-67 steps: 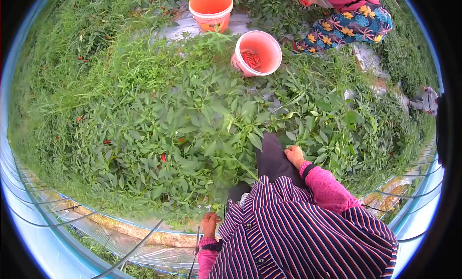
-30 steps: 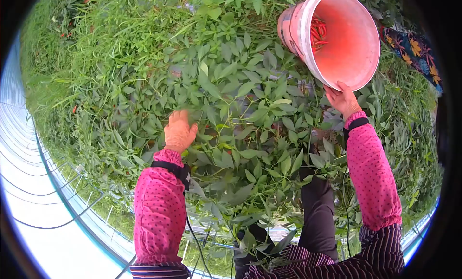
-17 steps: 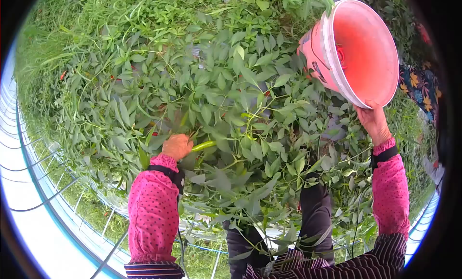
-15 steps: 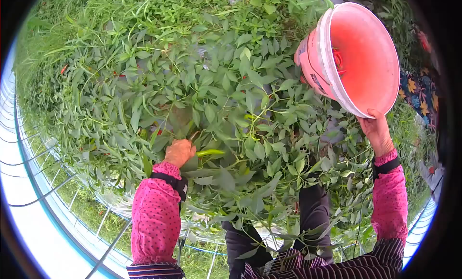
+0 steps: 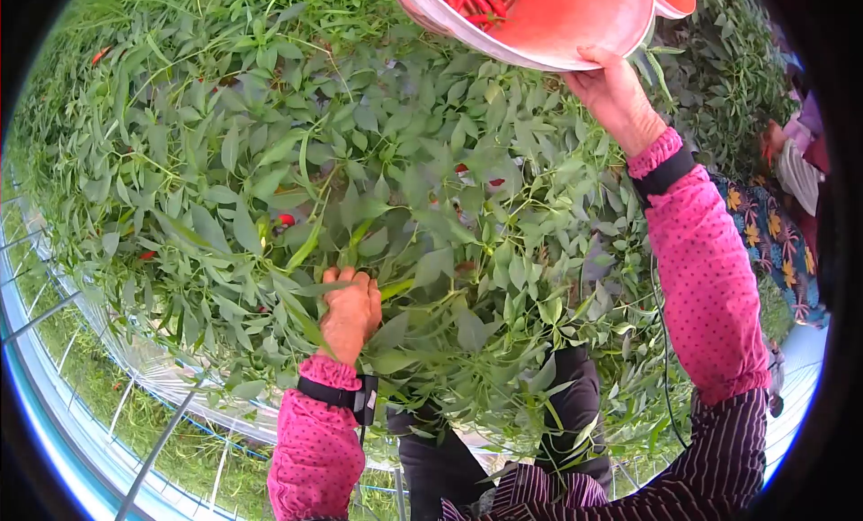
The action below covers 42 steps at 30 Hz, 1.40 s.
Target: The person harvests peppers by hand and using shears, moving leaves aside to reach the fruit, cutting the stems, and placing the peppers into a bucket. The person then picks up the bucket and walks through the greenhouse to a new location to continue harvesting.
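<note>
My right hand (image 5: 616,98) grips the rim of a pinkish-red bucket (image 5: 575,22) at the top of the view, its mouth tilted towards me. Red chili peppers (image 5: 476,1) lie inside it. Down among the leaves of the pepper plants (image 5: 404,179) is my left hand (image 5: 351,305), its fingers curled and partly hidden by foliage; what they hold, if anything, I cannot make out. A green pepper (image 5: 395,289) shows just right of it, and a red pepper (image 5: 286,220) hangs above and to its left.
Another person in a floral garment (image 5: 773,242) is at the right edge. Metal wire hoops and white sheeting (image 5: 162,377) run along the lower left. My dark-trousered legs (image 5: 571,413) stand at the bottom among the plants. Grass grows at the upper left.
The bucket and my right hand have moved up and left in the view, and more red peppers show inside. My left hand has shifted slightly down and right, its fingers still curled.
</note>
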Available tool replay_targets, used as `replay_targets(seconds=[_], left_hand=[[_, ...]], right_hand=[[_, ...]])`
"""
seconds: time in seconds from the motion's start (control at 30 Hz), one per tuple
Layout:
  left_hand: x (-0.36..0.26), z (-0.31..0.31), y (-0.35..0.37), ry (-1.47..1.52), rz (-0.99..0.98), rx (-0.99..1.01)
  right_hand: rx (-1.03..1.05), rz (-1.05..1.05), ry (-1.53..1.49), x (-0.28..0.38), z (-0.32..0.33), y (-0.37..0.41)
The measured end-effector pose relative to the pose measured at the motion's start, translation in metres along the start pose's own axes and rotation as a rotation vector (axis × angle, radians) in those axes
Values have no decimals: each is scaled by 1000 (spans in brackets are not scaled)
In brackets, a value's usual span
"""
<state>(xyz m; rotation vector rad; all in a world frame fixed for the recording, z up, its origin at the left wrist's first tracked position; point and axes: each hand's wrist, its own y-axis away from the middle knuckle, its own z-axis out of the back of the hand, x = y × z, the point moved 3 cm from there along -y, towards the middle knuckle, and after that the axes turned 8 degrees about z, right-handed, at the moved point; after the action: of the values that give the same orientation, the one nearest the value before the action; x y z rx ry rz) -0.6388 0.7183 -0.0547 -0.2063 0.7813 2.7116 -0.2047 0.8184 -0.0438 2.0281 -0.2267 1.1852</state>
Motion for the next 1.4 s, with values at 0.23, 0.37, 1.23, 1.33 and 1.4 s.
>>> replay_targets(seconds=[0.23,0.37,1.23,1.33,1.4], left_hand=[[-2,9,1,125,-18,-10],[1,7,3,152,2,4],[-112,42,-90,62,-230,269],[-136,9,-111,323,-109,489],[-146,-33,-123,526,75,507]], right_hand=[[-51,-123,-122,-171,-69,-106],[85,-117,-14,-193,-66,-109],[578,335,1310,-140,44,93],[525,377,1260,-132,45,102],[533,390,1252,-128,48,106]])
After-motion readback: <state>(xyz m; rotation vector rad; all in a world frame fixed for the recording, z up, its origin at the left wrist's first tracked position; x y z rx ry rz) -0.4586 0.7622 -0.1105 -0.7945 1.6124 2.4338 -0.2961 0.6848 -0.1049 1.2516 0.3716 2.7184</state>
